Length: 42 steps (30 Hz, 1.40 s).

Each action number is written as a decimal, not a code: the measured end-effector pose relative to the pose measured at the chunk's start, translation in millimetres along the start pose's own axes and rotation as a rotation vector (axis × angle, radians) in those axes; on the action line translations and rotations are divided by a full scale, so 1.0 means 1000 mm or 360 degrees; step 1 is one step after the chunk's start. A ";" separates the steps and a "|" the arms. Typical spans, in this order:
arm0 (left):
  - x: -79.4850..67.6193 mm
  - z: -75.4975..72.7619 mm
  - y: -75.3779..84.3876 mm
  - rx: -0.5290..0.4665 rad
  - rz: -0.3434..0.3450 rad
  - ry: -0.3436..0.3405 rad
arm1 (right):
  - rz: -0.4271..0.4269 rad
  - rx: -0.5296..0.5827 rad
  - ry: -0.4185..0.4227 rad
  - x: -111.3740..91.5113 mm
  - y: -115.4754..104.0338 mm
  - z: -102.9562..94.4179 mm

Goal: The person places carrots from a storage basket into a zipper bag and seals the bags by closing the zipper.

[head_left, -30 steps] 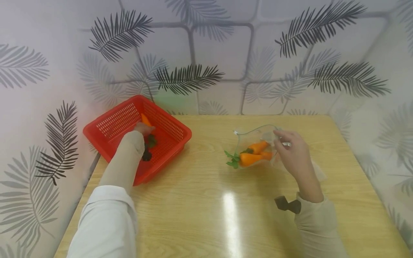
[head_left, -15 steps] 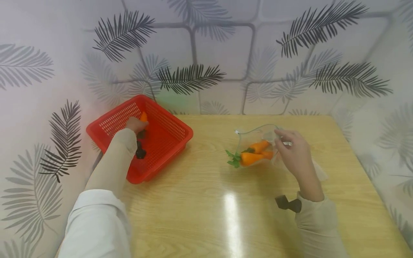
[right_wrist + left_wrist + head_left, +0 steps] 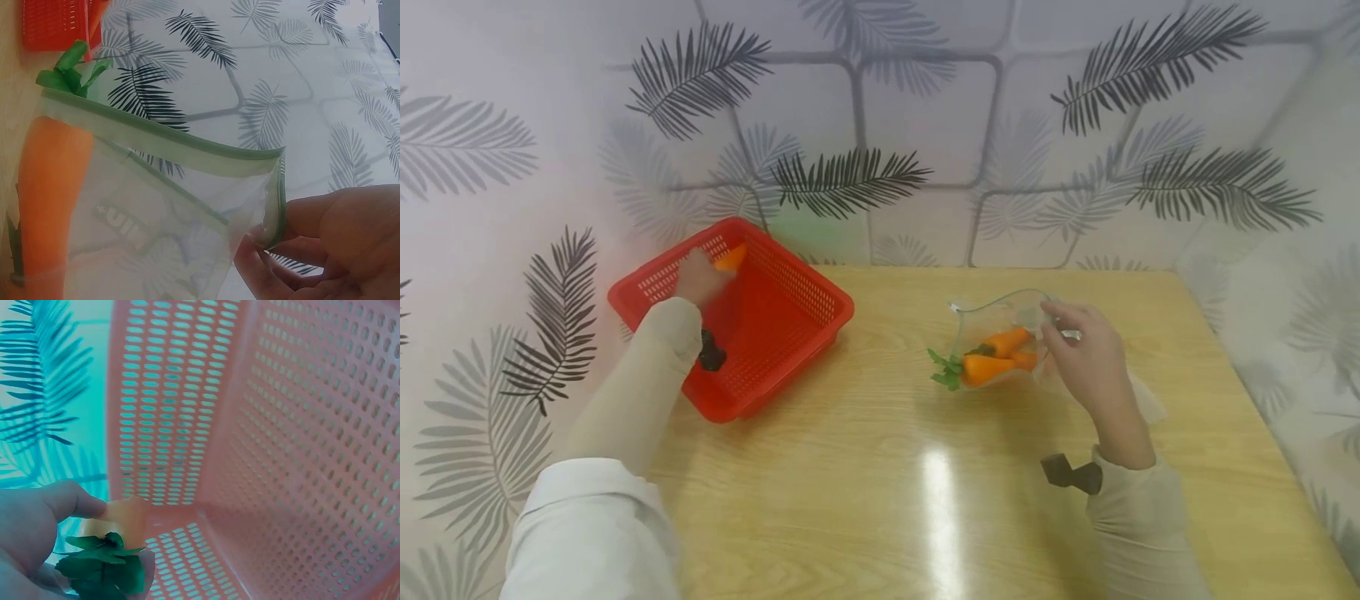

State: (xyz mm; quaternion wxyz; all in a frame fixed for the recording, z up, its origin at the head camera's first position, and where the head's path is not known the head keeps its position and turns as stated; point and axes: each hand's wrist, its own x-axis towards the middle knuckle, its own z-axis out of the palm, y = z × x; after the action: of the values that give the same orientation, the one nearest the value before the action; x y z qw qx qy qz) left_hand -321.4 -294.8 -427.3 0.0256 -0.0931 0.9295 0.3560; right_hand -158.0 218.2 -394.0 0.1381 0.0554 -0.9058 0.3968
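Observation:
My left hand (image 3: 698, 279) holds an orange carrot (image 3: 730, 258) inside the red basket (image 3: 760, 342), near its far corner. In the left wrist view, thumb and fingers grip the carrot (image 3: 125, 519) at its leafy end, with green leaves (image 3: 103, 569) below the thumb. On the right, my right hand (image 3: 1086, 346) pinches the top corner of a clear zip bag (image 3: 156, 212), its mouth spread apart. Carrots (image 3: 988, 369) lie in the bag, and green leaves (image 3: 947, 369) stick out of its mouth at the left. The right wrist view shows one carrot (image 3: 50, 194) close up.
The basket stands at the back left of a wooden table (image 3: 850, 483), by a leaf-patterned wall (image 3: 917, 125). A zip slider (image 3: 955, 307) sits at the bag's left end. Black wrist mounts (image 3: 1071, 473) are on the sleeves.
My left hand has moved up and left in the head view with the carrot, which has come up off the basket floor. The right hand and bag have stayed almost still.

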 end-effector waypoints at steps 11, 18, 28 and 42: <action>-0.028 -0.023 0.024 -0.0037 0.0268 0.0074 | 0.0015 0.0003 0.0001 -0.001 0.000 0.000; -0.048 -0.029 0.045 -0.0202 0.0315 0.0006 | 0.0011 0.0011 -0.0007 -0.001 0.001 0.000; -0.080 -0.013 0.088 -0.0174 0.0534 -0.0252 | -0.0032 0.0009 0.0014 0.001 0.001 -0.001; -0.123 0.016 0.127 -0.0224 0.0887 -0.0505 | -0.0023 -0.0017 -0.0008 0.001 -0.001 -0.001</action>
State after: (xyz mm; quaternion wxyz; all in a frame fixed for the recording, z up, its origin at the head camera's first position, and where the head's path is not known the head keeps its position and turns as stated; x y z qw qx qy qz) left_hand -225.2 -171.9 -341.7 0.0652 0.2200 0.8767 0.4228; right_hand -158.4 218.5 -392.4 0.1389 0.0623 -0.9079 0.3907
